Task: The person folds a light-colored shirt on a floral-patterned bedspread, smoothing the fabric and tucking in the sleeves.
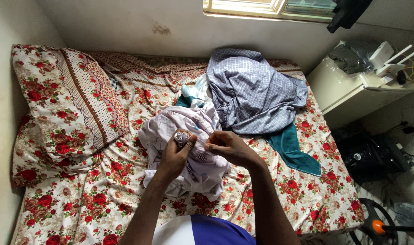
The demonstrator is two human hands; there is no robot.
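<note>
we are pinching the crumpled pale lilac cotton garment [189,149] mid-bed, left hand [176,154] clenched on a bunched fold, right hand [228,147] gripping its edge. we are probably risking it slipping loose or snagging the grey checked shirt [252,90] just beside it.

Soft daylight enters from the window [270,8] above; sharp overall, wide-angle bending at edges.

Two hands, one pale lilac garment [189,149], one blue checked cloth [252,90], one teal cloth [291,147], one floral pillow [66,97].

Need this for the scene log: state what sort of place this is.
Likely a small bedroom: a bed with a floral sheet, a matching pillow, and both hands gripping a pale garment.
</note>
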